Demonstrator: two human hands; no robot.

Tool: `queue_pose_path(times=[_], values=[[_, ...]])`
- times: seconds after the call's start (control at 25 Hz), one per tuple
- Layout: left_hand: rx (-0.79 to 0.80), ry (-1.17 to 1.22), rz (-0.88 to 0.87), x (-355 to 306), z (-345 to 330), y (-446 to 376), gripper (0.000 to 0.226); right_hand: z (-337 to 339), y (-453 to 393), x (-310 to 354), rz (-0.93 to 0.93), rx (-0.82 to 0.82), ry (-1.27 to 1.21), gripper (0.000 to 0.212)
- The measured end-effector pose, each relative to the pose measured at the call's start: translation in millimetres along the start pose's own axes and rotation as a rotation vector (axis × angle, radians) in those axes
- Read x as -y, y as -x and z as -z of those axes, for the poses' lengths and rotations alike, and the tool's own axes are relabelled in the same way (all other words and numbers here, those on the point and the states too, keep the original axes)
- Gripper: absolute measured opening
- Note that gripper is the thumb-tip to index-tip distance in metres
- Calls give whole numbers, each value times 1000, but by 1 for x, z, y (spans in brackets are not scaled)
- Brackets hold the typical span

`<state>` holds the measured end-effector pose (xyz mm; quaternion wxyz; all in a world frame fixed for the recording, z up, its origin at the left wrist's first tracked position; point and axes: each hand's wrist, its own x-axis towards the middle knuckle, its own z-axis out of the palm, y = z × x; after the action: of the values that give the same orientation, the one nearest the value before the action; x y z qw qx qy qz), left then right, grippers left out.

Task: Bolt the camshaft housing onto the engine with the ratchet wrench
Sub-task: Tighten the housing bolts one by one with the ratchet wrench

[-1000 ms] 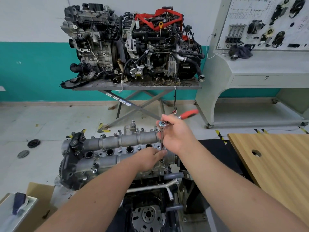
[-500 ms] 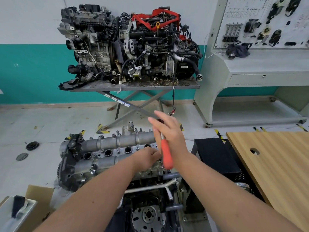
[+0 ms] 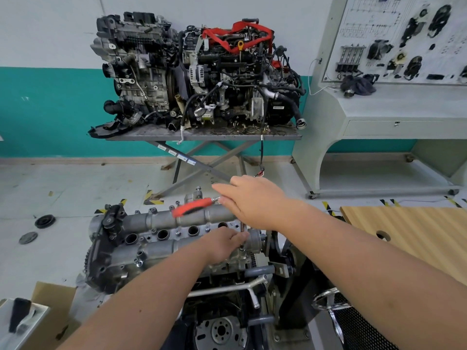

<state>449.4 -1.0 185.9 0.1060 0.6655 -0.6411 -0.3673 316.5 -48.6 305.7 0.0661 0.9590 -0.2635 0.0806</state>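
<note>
Nearest me, at six o'clock, the engine (image 3: 219, 311) sits low in view, with the camshaft housing (image 3: 161, 233) lying across its top. My left hand (image 3: 225, 245) rests at the housing's right end, fingers curled round the slim extension bar (image 3: 242, 229) to steady it on a bolt, so that grip is holding the bar. Just beyond, at twelve o'clock from it, my right hand (image 3: 255, 200) covers the head of the ratchet wrench (image 3: 193, 207), fingers reaching out over it. I cannot tell how firmly that grip closes on it.

The red handle has swung: half a second ago it pointed toward me at six o'clock, a second ago toward two o'clock, and now it lies at nine o'clock over the housing's far tube. I read that as a turning stroke under way on this bolt, with other bolts down the housing probably yet to be tightened.

Farther off, two spare engines (image 3: 197, 72) stand on a folding bench (image 3: 202, 135) against the wall.
</note>
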Motion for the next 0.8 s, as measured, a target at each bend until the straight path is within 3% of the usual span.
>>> queue_pose_path(times=[0.12, 0.24, 0.32, 0.4, 0.48, 0.56, 0.64, 0.8], values=[[-13, 2, -21, -1, 1, 0, 61, 6, -13, 3, -308, 68, -337, 33], [-14, -14, -38, 0, 1, 0, 60, 6, -15, 7, -727, 86, -1224, 17], [-21, -50, -40, 0, 0, 0, 57, 1, -10, 14, -867, -48, -1798, 9], [-26, -50, -44, -2, 1, 1, 57, -10, -4, 20, -867, -215, -2101, 18], [-21, -38, -51, -2, 2, 0, 56, -20, 0, 21, -835, -392, -2228, 30], [-11, -43, -52, -2, 2, 1, 56, -25, 5, 22, -790, -530, -2206, 32], [-18, -44, -49, -3, 2, 2, 55, -31, 10, 27, -748, -562, -2028, 16], [-20, -27, -51, -5, 2, 3, 55, -39, 21, 32, -697, -572, -1573, 20]])
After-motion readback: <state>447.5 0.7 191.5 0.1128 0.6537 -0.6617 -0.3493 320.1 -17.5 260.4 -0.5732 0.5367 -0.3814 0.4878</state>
